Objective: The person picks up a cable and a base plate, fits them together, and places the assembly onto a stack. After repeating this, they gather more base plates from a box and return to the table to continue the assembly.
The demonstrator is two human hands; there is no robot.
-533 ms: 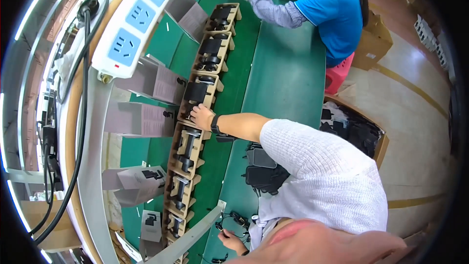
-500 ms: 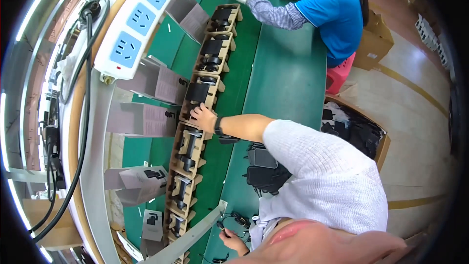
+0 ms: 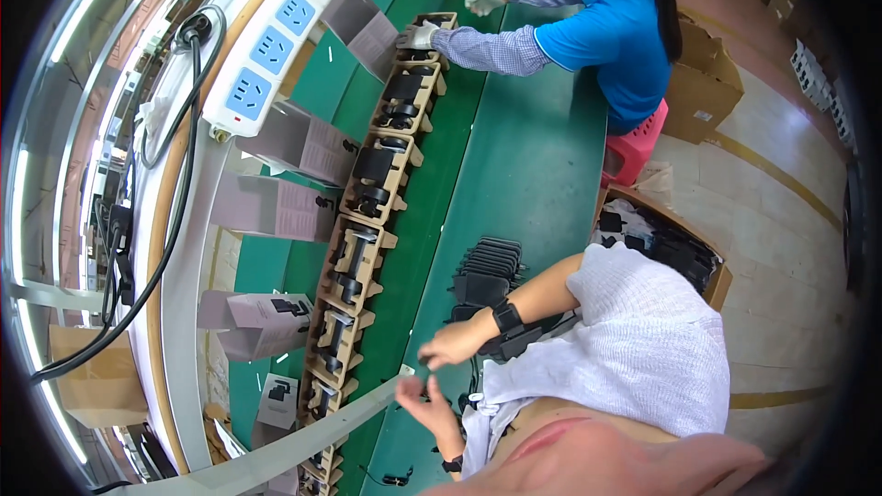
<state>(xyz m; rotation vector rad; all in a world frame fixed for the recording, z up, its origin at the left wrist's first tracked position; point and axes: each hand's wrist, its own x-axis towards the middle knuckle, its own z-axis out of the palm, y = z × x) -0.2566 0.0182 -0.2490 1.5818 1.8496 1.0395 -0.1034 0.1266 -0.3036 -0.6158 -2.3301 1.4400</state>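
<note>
My right hand (image 3: 457, 341), with a black band at the wrist, is closed with its fingertips pinched over the near table. At its fingertips is a small dark piece that I cannot make out. Just below, my left hand (image 3: 430, 411) is raised with thumb and fingers apart, close to the right fingertips. Beside my right forearm lies a stack of flat black parts (image 3: 487, 262). A black cable (image 3: 397, 479) lies on the table below my left hand. Moulded brown trays (image 3: 370, 172) holding black parts run in a row along the green belt.
A co-worker in a blue shirt (image 3: 627, 29) reaches a gloved hand (image 3: 419, 37) into the farthest tray. Open printed boxes (image 3: 276, 207) stand left of the trays. A white power strip (image 3: 269, 50) and a pale metal bar (image 3: 303, 436) edge the workplace. A carton of black parts (image 3: 721, 289) stands at right.
My right hand has left the tray and come back beside my left hand, which has risen and opened from around a black cable piece. The co-worker's gloved hand has moved to the farthest tray.
</note>
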